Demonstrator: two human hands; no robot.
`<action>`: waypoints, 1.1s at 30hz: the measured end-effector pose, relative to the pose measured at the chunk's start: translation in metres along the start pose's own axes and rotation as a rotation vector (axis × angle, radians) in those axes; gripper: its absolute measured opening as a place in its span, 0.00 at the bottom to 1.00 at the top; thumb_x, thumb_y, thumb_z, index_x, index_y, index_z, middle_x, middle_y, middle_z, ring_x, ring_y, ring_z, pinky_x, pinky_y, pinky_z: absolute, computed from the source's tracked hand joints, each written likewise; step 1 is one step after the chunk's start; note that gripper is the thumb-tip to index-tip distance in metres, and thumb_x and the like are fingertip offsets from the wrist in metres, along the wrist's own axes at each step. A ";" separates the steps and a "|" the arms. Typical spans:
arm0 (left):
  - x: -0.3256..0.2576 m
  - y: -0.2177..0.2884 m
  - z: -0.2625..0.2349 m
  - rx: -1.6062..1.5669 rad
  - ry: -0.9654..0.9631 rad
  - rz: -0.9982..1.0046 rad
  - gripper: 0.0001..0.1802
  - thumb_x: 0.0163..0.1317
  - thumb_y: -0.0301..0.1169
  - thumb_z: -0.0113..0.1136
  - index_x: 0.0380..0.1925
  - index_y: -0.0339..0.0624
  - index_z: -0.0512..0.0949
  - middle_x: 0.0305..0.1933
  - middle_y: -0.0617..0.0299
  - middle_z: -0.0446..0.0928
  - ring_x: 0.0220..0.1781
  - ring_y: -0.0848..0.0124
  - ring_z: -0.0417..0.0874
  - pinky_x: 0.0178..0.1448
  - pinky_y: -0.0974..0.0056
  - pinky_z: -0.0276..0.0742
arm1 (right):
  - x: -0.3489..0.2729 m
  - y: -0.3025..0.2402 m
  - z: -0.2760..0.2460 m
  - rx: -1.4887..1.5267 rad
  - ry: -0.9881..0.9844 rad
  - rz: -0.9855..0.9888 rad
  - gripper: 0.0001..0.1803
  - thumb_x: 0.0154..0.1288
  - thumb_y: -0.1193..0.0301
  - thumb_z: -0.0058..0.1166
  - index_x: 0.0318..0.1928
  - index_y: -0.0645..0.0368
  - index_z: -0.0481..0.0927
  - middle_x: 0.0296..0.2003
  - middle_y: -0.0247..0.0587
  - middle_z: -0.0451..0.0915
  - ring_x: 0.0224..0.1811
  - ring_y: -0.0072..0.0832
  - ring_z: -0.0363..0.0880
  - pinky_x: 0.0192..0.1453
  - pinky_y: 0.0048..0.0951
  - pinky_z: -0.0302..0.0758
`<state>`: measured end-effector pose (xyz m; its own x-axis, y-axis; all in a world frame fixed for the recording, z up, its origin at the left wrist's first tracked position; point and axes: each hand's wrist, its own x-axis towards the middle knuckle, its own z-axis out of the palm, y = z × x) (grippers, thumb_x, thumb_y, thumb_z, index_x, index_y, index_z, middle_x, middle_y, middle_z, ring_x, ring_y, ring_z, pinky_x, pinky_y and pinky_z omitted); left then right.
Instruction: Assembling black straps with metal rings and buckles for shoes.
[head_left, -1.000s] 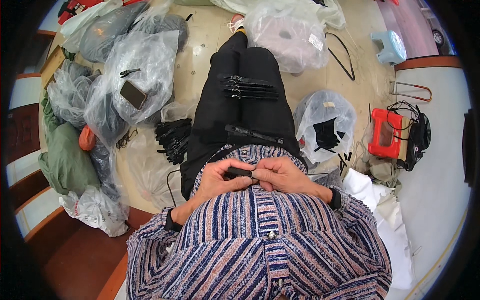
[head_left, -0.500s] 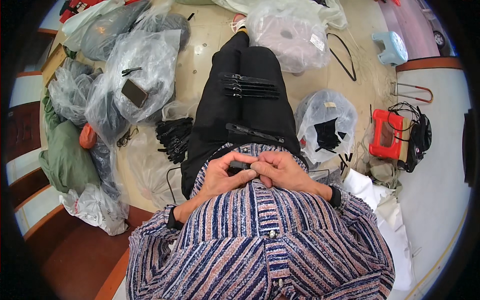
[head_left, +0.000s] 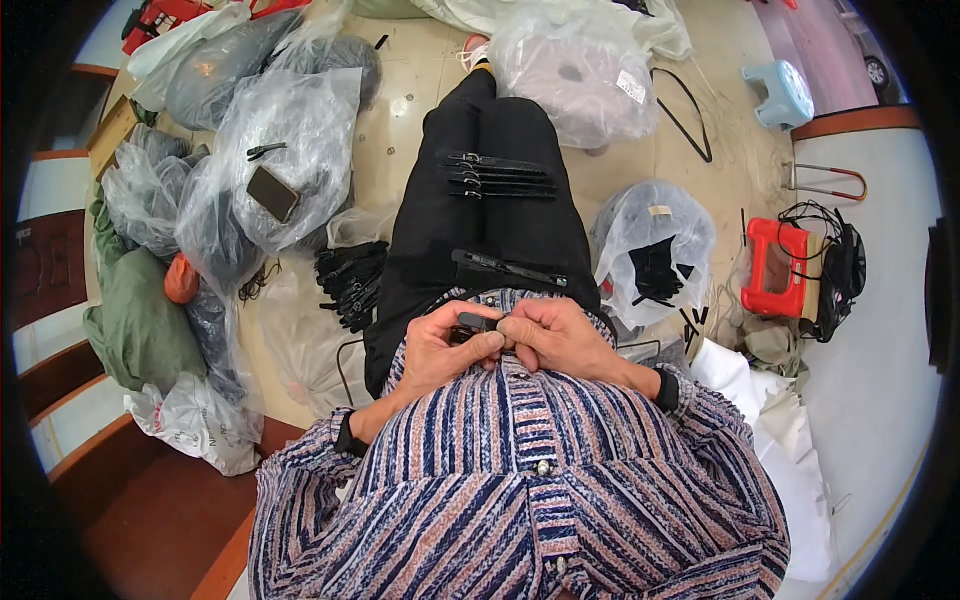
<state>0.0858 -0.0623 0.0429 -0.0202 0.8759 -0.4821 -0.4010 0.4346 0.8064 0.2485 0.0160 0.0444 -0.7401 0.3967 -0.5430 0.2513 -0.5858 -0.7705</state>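
Note:
Close to my belly, my left hand (head_left: 435,348) is closed around a small black strap (head_left: 477,322), most of it hidden by the fingers. The fingertips of my right hand (head_left: 558,336) pinch the strap's right end, with the two hands almost touching. Across my lap just beyond them lies another black strap (head_left: 508,268) with metal fittings. Several more black straps with metal buckles (head_left: 505,175) lie side by side farther along my thighs.
Left of my legs is a heap of black straps (head_left: 352,283). A phone (head_left: 272,193) rests on clear plastic bags. To the right stand an open plastic bag (head_left: 655,225) with black pieces inside, a red plastic stool (head_left: 775,268) and a blue stool (head_left: 778,93).
My fingers have shifted slightly around the strap, and more of its black top edge shows above my left hand. The straps on my lap stay in place.

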 end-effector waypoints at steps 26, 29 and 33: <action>0.005 -0.004 0.005 0.296 0.135 0.273 0.10 0.49 0.21 0.64 0.33 0.36 0.76 0.25 0.68 0.74 0.27 0.85 0.71 0.31 0.79 0.67 | 0.013 0.011 0.003 -0.068 0.167 -0.130 0.22 0.68 0.64 0.31 0.20 0.64 0.64 0.15 0.32 0.61 0.21 0.18 0.57 0.25 0.25 0.57; 0.005 -0.002 0.009 0.186 0.132 0.263 0.10 0.49 0.20 0.62 0.34 0.35 0.75 0.26 0.67 0.74 0.27 0.84 0.72 0.32 0.79 0.67 | 0.011 0.005 0.004 0.025 0.148 -0.132 0.21 0.68 0.64 0.31 0.21 0.64 0.64 0.15 0.32 0.63 0.20 0.19 0.58 0.26 0.25 0.58; 0.009 -0.003 0.003 0.125 0.071 0.246 0.09 0.51 0.19 0.60 0.34 0.35 0.74 0.27 0.64 0.74 0.25 0.83 0.72 0.30 0.78 0.67 | 0.014 0.002 0.002 0.005 0.085 -0.173 0.19 0.68 0.65 0.29 0.22 0.63 0.63 0.16 0.32 0.63 0.21 0.20 0.59 0.28 0.24 0.59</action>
<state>0.0894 -0.0550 0.0368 -0.1690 0.9433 -0.2858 -0.2601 0.2370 0.9360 0.2379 0.0192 0.0362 -0.7166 0.5500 -0.4290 0.1215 -0.5072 -0.8532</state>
